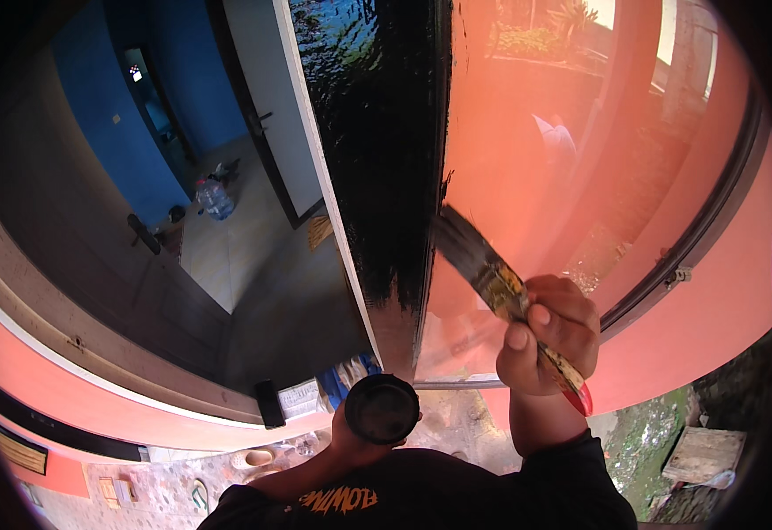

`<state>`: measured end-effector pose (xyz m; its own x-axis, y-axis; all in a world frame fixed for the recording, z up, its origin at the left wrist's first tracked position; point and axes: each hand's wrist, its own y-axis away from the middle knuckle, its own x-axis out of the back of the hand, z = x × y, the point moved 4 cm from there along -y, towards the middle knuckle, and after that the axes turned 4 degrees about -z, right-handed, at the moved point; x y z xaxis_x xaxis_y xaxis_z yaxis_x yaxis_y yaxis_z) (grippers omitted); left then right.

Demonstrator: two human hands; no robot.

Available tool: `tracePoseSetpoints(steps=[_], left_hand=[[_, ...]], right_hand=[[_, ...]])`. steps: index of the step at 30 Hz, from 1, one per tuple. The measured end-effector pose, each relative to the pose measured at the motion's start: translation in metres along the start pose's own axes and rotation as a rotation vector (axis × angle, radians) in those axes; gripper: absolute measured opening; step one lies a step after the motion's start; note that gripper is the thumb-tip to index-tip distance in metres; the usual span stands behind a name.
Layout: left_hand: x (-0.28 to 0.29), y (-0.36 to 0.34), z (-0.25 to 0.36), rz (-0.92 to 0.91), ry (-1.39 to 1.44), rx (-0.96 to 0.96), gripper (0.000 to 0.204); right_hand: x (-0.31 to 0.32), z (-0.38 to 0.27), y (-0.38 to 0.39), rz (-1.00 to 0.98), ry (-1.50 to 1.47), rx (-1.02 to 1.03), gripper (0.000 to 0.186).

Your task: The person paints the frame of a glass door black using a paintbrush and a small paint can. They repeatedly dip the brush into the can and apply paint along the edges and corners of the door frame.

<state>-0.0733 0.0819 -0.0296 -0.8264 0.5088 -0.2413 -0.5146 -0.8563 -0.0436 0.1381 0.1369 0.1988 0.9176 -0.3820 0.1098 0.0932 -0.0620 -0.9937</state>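
A paintbrush (495, 281) with a red-tipped handle is gripped in my right hand (552, 340), thumb and fingers closed around it. Its dark bristles touch or nearly touch the right edge of a wide post (373, 150). Glossy black coats most of this post; lower down a brownish patch shows, with ragged streaks at the border. Low in front of me, my left hand (344, 437) is wrapped around a round, dark container (382, 409). Its inside looks dark, and what it holds cannot be made out.
Right of the post is a reflective glass pane (527, 177) in a dark frame. To the left, an open brown door (94, 221) leads to a blue-walled room with a water jug (215, 199). Below lie sandals (253, 458) and a wooden block (704, 454).
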Motion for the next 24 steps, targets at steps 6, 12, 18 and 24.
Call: tracePoseSetpoints(steps=[6,12,18,24], left_hand=[[0.000,-0.001,-0.002,-0.024,0.275,0.073,0.075],[-0.002,-0.006,0.003,-0.053,-0.040,0.043,0.075],[-0.007,-0.004,0.019,-0.005,0.378,0.052,0.075],[0.000,-0.004,0.016,-0.018,0.548,0.062,0.075]], right_hand=[[0.011,-0.005,-0.017,0.008,0.031,0.045,0.033],[-0.004,-0.004,-0.041,0.006,0.081,0.130,0.037],[0.001,-0.018,-0.016,-0.076,0.085,0.029,0.025],[0.011,-0.025,-0.034,-0.017,0.120,0.105,0.027]])
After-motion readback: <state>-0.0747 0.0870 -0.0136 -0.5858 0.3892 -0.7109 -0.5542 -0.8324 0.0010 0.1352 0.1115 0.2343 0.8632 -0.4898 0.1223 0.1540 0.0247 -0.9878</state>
